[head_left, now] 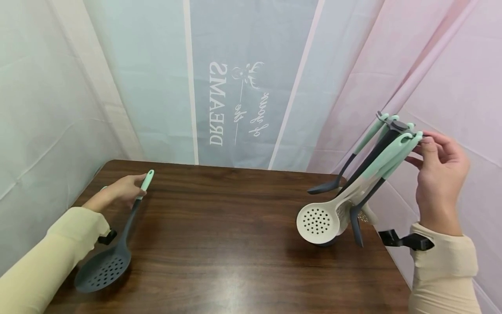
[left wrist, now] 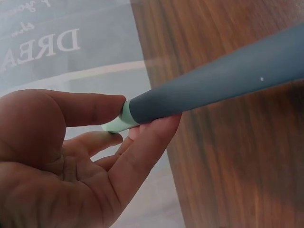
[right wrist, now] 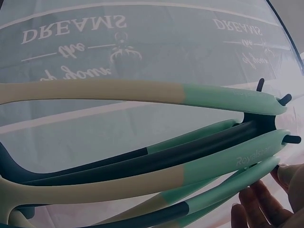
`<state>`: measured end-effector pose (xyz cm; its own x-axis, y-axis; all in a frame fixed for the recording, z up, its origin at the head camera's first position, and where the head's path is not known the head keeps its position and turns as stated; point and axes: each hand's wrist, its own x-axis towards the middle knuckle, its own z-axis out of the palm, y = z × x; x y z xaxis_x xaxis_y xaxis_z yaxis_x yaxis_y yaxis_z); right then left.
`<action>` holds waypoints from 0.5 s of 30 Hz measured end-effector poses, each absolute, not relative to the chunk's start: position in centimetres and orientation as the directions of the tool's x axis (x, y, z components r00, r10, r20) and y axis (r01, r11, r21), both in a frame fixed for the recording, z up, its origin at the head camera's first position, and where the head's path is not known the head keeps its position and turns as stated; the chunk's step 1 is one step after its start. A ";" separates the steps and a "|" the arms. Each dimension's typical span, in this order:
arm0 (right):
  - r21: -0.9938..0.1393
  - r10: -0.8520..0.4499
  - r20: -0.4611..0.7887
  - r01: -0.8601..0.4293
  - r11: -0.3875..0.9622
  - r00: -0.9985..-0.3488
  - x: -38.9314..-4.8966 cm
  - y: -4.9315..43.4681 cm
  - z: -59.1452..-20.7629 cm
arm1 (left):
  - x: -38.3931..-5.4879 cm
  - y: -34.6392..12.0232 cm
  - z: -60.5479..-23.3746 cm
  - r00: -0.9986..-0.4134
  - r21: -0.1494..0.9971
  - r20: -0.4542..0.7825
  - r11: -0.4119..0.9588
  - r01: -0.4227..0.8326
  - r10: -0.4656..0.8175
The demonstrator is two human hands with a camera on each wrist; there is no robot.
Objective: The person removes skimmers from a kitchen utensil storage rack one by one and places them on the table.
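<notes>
At the left of the head view, my left hand [head_left: 127, 189] pinches the mint handle of a dark grey skimmer [head_left: 103, 268] between thumb and fingers. The skimmer's round perforated head points toward me, low over the table. In the left wrist view, the fingers [left wrist: 147, 152] are at the joint of mint grip and grey shaft. On the right, my right hand [head_left: 443, 170] pinches at a hook on top of a dark rotating utensil rack [head_left: 399, 125], by the end of a mint handle. A white skimmer [head_left: 317, 223] and a dark ladle [head_left: 327, 186] hang among several utensils there.
The brown wooden table [head_left: 219, 226] spans the space between both hands. Behind it hangs a pale curtain [head_left: 243, 39] with printed lettering, and more cloth closes in both sides. A small mint tip [head_left: 103, 188] shows behind the left wrist. The rack stands near the table's right edge.
</notes>
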<state>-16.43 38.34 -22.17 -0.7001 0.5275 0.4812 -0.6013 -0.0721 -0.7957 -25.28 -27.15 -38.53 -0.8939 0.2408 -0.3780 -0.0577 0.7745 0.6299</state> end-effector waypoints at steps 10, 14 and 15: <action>-0.793 0.533 0.474 -0.603 -0.087 -0.700 -16.4 38.3 -22.3 | -25.4 -28.0 -39.3 -0.897 0.609 -0.385 0.790 -0.071 0.216; -0.797 0.542 0.464 -0.597 -0.089 -0.700 -16.3 38.3 -22.3 | -25.5 -28.3 -39.6 -0.896 0.607 -0.387 0.792 -0.071 0.217; -0.798 0.544 0.462 -0.596 -0.089 -0.700 -16.3 38.3 -22.3 | -25.5 -28.4 -39.7 -0.896 0.607 -0.385 0.792 -0.067 0.219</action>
<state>-16.29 38.33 -22.30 -0.7004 0.5442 0.4619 -0.5957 -0.0890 -0.7983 -25.49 -28.45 -39.70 -0.8965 0.2187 -0.3853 -0.0675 0.7921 0.6067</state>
